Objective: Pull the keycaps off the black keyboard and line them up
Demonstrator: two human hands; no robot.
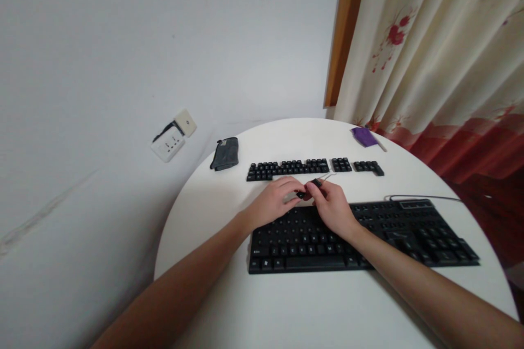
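My left hand [275,200] is closed in a pinch on a small black keycap [301,194]. Beside it, almost touching, my right hand [333,208] is wrapped round a keycap puller [316,182], whose dark handle shows by the thumb and whose thin wire loops point away from me. Both hands are above the back edge of a black keyboard [315,263]. Bare key posts show across its upper left part, while the lower rows and the right side still carry caps. Behind the hands, loose keycaps [295,168] lie in rows, grouped in several blocks.
A grey zip pouch [226,154] lies at the table's back left. Towards the back right is a purple cloth-like item [364,137] with a pale stick. The keyboard cable [426,197] runs off right. Wall and curtain [409,54] border the round white table [213,305].
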